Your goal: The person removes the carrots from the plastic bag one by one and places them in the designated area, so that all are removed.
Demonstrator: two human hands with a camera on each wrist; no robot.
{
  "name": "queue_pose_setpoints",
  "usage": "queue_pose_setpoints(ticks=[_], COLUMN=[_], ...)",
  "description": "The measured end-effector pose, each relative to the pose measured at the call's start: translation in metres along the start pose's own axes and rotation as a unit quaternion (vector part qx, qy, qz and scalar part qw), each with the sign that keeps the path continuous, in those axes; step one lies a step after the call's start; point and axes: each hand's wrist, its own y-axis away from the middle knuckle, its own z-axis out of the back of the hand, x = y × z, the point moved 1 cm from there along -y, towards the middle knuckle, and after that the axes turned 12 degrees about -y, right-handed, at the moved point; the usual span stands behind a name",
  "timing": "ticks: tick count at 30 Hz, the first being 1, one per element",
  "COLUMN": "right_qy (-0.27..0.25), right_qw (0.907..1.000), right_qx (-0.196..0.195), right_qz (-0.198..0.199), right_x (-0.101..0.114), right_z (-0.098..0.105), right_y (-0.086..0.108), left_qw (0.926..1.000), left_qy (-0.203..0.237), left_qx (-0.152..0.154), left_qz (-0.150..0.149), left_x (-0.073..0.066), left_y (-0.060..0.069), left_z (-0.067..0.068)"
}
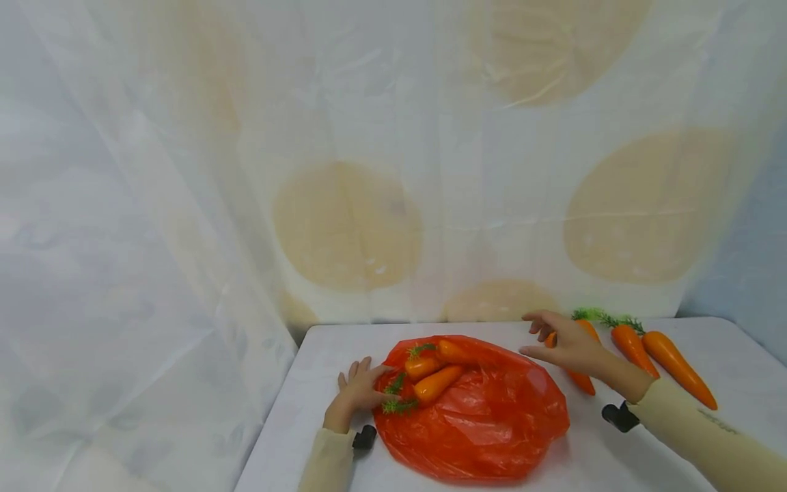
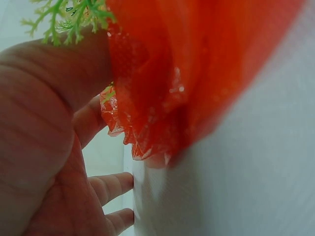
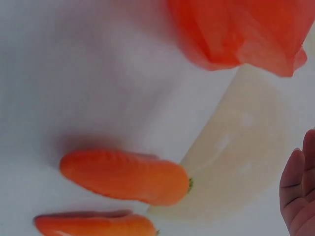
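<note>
A red plastic bag [image 1: 492,437] lies on the table, with three orange carrots [image 1: 438,385] with green tops showing at its mouth. My left hand [image 1: 359,391] is at the bag's left edge. Its thumb and index finger are spread apart inside the rim, their tips hidden by red film [image 2: 162,83] in the left wrist view, while other fingertips touch the table. Right of the bag, my right hand [image 1: 568,345] hovers over loose carrots [image 1: 679,369], its thumb and fingers apart. Nothing is in its grasp; a carrot [image 3: 125,176] lies apart from it in the right wrist view.
Several loose carrots lie at the table's right side, partly hidden by my right hand and forearm. Behind the white table [image 1: 295,417] hangs a pale curtain [image 1: 479,171] with tan circles. More pale sheeting [image 1: 123,273] borders the left side.
</note>
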Motion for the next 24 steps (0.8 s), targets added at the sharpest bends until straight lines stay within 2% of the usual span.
queue_pose_setpoints(ticks=[8, 18, 24], right_qy=[-0.023, -0.054, -0.056], right_qw=[0.9994, 0.9979, 0.9972], right_qx=[0.02, 0.028, 0.04], right_qz=[-0.017, 0.02, 0.03], right_x=[0.011, 0.018, 0.027], right_z=[-0.016, -0.029, -0.04], right_y=[-0.007, -0.01, -0.021], left_qw=[1.0, 0.9999, 0.9999], left_qy=[0.002, -0.007, -0.007], left_qx=[0.0, -0.007, -0.008], left_qz=[0.002, -0.006, -0.007], left_x=[-0.002, -0.001, 0.0], left_y=[0.001, 0.0, 0.001], left_z=[-0.001, -0.002, -0.001])
